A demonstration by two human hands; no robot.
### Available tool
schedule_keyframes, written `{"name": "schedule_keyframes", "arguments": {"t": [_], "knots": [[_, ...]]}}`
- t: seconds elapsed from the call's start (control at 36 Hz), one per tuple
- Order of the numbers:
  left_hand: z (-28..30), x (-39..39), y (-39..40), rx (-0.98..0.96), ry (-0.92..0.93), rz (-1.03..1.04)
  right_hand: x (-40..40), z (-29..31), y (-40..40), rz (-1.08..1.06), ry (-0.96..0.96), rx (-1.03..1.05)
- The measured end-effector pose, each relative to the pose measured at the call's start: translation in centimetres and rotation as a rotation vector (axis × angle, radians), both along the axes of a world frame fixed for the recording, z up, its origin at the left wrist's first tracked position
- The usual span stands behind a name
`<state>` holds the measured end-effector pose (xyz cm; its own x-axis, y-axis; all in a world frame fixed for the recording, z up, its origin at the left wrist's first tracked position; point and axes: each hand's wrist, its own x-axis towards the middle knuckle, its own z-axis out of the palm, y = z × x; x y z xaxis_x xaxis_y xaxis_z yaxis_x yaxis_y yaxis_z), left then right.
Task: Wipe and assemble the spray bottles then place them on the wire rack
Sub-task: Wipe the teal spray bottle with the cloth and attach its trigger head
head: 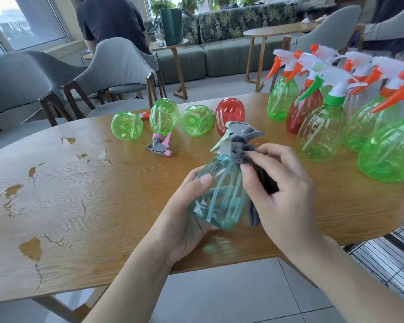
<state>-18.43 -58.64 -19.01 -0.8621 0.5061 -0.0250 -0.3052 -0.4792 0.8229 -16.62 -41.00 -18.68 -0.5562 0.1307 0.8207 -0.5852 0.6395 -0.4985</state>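
Item in hand: teal spray bottle (219, 194), clear-tinted, fitted with a grey trigger head (241, 132), held above the near edge of the wooden bench (79, 206) and tilted away from the viewer.

Left hand (187, 220): grip closed round the lower body of the teal spray bottle, thumb laid across its front, fingers under the base.

Right hand (282, 192): grip pinching a dark grey cloth (264, 180), which is pressed against the bottle's neck and right flank; a fold of cloth hangs down beside the base.

Lying on the bench, far centre: three green bottles and one red bottle (229, 114), on their sides in a row. The second green bottle (163, 116) carries a pink and grey trigger head (160, 145) pointing toward the viewer; the leftmost (127, 125) shows an orange part behind it.

Standing on the bench, right: a cluster of upright bottles with white trigger heads, mostly green with orange triggers, one red (303, 110), one green-triggered (321, 129).

Wire rack (387, 257): black grid, partly seen below the bench edge at right.

Bench surface: worn patches in the veneer at left.

Background: grey chairs, a patterned sofa, another person seated with their back turned.
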Motion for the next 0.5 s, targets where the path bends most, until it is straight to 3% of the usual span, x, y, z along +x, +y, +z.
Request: {"name": "schedule_keyframes", "arguments": {"t": [0.17, 0.33, 0.5], "knots": [[0.3, 0.0, 0.1, 0.046, -0.051, 0.066, 1.4, -0.9, -1.4, 0.155, 0.065, 0.119], [0.7, 0.2, 0.0, 0.074, -0.061, 0.039, 1.7, -1.4, -1.7, 0.153, 0.214, 0.383], [0.6, -0.1, -0.1, 0.068, -0.012, 0.054, 1.3, -0.8, -1.1, 0.102, 0.177, 0.281]]}}
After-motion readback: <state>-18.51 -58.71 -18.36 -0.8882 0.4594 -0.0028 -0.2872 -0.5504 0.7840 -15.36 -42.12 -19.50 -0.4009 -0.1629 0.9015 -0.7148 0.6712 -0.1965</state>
